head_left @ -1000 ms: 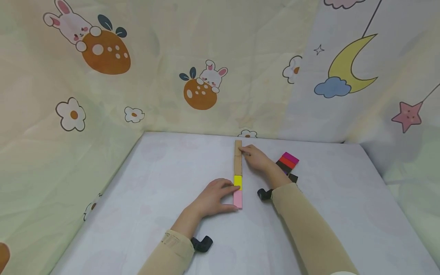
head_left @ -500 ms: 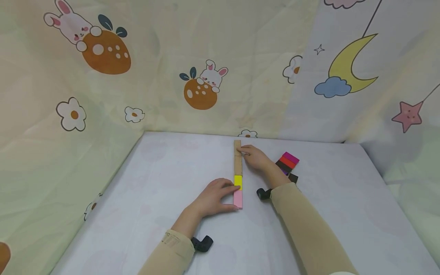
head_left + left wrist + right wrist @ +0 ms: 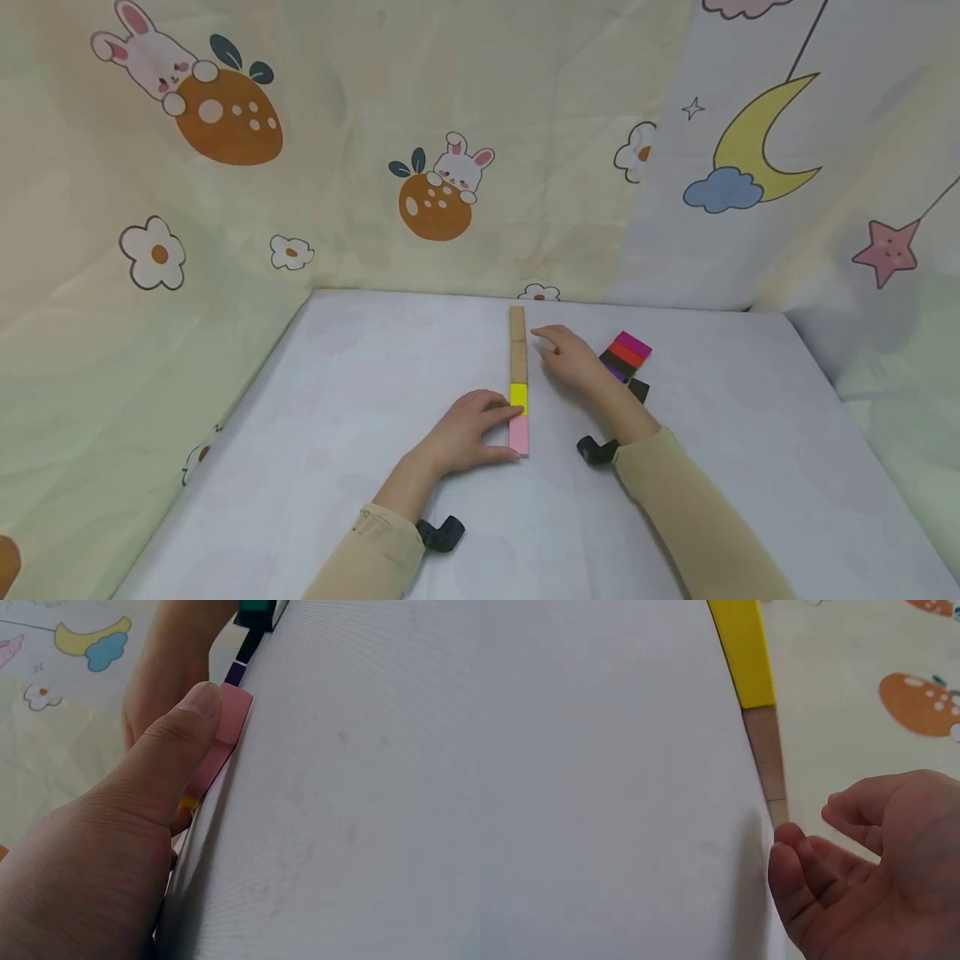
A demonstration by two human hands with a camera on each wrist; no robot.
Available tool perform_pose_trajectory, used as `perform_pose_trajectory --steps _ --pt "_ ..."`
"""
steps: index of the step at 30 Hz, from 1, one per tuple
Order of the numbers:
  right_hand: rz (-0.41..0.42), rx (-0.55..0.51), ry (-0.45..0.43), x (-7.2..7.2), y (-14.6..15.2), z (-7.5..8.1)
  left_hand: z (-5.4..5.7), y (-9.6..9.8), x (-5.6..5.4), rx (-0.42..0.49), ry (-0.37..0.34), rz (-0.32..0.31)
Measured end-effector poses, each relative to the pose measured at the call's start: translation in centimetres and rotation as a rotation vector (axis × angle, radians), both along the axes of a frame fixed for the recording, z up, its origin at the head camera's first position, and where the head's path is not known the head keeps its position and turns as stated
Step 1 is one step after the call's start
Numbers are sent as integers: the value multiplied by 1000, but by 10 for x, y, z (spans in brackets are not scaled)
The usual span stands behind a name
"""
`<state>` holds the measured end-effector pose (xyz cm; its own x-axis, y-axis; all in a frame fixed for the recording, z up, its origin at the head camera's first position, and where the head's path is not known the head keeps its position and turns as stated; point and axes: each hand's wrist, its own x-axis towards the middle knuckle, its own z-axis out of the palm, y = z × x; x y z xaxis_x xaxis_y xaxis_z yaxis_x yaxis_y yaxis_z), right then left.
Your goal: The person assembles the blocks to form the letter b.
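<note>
A straight row of blocks runs away from me on the white table: a pink block (image 3: 519,437) nearest, then a yellow block (image 3: 519,393), then two plain wooden blocks (image 3: 518,362). My left hand (image 3: 461,433) holds the pink block, thumb at its near end and index finger by its join with the yellow one. The left wrist view shows the thumb (image 3: 176,731) against the pink block (image 3: 229,716). To the right of the far wooden block, my right hand (image 3: 573,360) is apart from the row, fingers loosely bent and holding nothing.
Magenta, red (image 3: 628,355), black and purple blocks lie together to the right of my right hand, with a separate black block (image 3: 638,389) close by. A patterned cloth (image 3: 337,167) hangs behind the table's far edge. Black cameras (image 3: 442,533) sit on both wrists.
My right hand has let go of the far wooden block and drawn back to the right and toward me. The left hand and the row stay nearly as they were.
</note>
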<state>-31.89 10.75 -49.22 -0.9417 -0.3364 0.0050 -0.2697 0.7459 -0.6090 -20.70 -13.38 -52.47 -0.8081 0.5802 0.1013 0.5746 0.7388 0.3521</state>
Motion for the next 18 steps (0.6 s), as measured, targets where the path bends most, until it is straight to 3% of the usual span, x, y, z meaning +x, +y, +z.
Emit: perform_pose_trajectory --steps 7,11,15,18 --pt "-93 -58 -3 47 32 11 0 -1 -1 -12 -11 14" --pt "-76 -113 57 70 57 11 -1 -1 0 1 3 2" --pt "-83 -123 153 85 88 8 -1 -1 0 12 19 -13" --pt "-150 -98 208 88 113 4 -1 -1 1 16 26 -15"
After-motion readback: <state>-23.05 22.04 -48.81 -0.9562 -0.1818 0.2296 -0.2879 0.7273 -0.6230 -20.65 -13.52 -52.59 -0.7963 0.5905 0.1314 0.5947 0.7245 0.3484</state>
